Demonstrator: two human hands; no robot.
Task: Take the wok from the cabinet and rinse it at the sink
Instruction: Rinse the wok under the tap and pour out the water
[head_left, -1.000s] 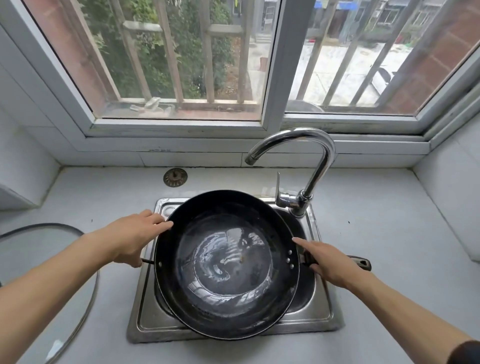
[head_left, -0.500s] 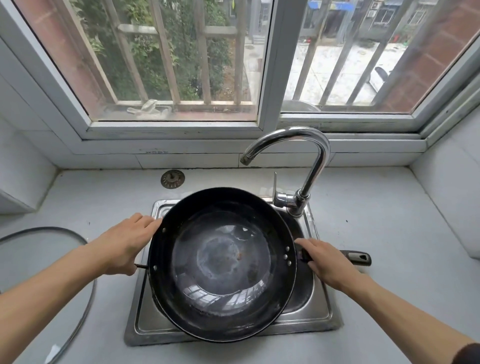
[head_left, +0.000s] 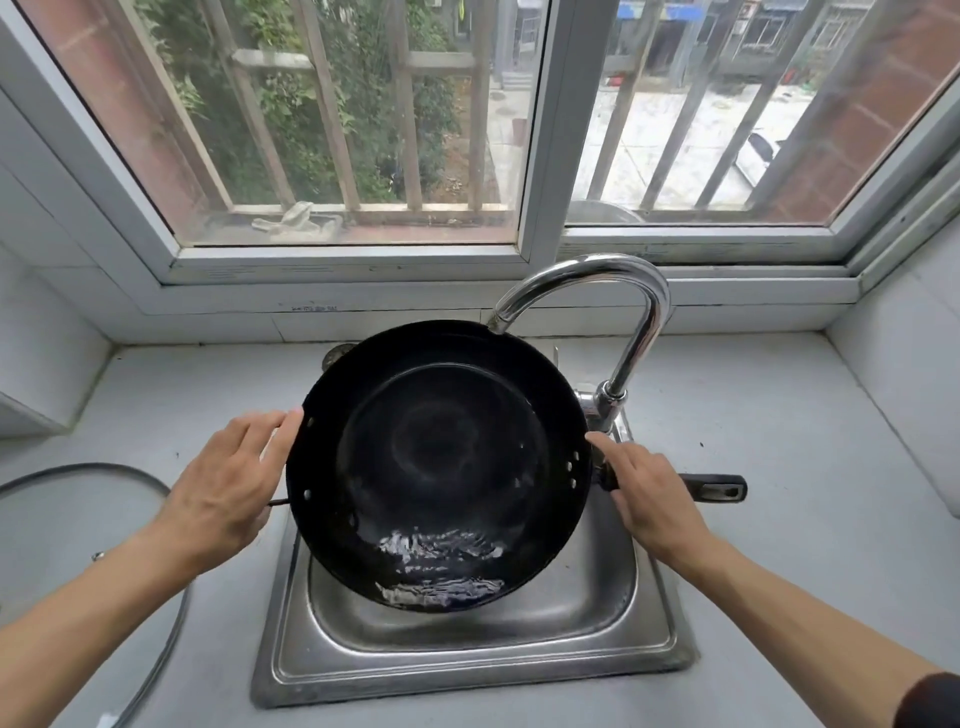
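The black wok (head_left: 441, 462) is held over the steel sink (head_left: 467, 654), tilted with its far rim raised under the chrome tap's spout (head_left: 587, 275). Water has pooled at its near, low edge. My left hand (head_left: 228, 488) grips the small side handle at the wok's left rim, fingers lying along the rim. My right hand (head_left: 649, 499) grips the long black handle (head_left: 717, 488), which sticks out to the right past my hand. No water runs from the spout.
A glass lid (head_left: 78, 499) lies on the grey counter at the left. A sink strainer (head_left: 335, 353) peeks out behind the wok. The window sill and barred window run along the back. White tiled walls close both sides.
The wok has been lifted and tipped toward me, its far rim now up by the spout. The water slid from the middle to the near edge. Both hands rose with it.
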